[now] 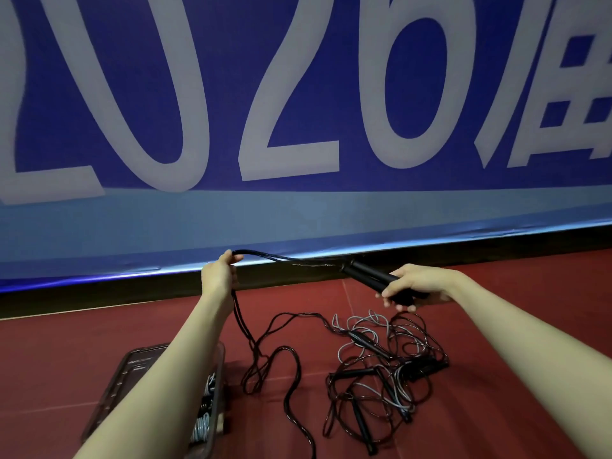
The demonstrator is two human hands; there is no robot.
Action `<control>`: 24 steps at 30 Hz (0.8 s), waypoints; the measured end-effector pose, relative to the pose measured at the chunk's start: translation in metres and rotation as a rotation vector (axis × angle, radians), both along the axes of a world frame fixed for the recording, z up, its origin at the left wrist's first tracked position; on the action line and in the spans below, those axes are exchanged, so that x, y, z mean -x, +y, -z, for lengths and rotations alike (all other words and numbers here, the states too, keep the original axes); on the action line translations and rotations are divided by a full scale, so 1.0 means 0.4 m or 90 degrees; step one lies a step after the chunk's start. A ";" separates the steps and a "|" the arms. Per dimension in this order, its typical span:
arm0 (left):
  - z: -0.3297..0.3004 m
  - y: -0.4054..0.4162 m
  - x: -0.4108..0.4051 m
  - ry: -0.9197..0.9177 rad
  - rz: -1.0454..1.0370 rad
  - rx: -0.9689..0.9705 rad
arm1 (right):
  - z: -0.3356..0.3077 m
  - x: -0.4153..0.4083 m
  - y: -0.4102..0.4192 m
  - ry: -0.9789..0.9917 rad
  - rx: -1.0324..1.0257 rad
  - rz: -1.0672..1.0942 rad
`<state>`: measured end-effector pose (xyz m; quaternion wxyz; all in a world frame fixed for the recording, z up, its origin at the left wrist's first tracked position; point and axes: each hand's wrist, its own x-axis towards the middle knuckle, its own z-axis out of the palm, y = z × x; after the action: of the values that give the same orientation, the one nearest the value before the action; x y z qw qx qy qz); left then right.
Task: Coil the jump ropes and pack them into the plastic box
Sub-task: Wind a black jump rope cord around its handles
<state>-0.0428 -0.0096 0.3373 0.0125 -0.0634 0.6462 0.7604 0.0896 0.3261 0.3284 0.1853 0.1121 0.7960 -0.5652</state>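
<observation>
- A blue banner [298,111] fills the upper view, hanging down to the red floor [66,352]; its large pale characters read "2026", followed by a partly cut-off character at the right edge.
- A tangle of black and grey jump ropes [381,369] lies on the floor below the right hand, several black handles mixed into the loops.
- The plastic box [132,376] sits on the floor at lower left, mostly hidden by the left forearm; coiled grey and black rope shows inside along its right wall.
- 1 black jump rope [281,356] is lifted off the floor: strands run taut between the 2 hands, and the slack hangs from the left hand down to the floor between the box and the tangle, where it trails in loose curves.
- The right hand [420,283] has its grip closed around the rope's 2 black handles [371,276], held together and pointing up and left.
- The left hand [220,273] has its grip curled around the rope strands, with fingertips pinching the bend at the top.
</observation>
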 end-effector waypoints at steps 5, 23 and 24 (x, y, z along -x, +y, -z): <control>0.023 -0.009 0.001 0.000 -0.002 0.005 | 0.002 -0.007 -0.008 -0.022 -0.038 -0.019; 0.076 0.061 -0.082 -0.014 0.577 0.340 | -0.045 0.055 -0.057 0.200 0.349 0.298; 0.062 0.088 -0.098 -0.020 0.606 0.360 | -0.052 0.060 -0.069 0.211 0.386 0.328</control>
<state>-0.0034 0.0257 0.3124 0.3470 0.2237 0.7821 0.4667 0.0657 0.2983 0.3493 -0.0678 0.1554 0.5591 -0.8116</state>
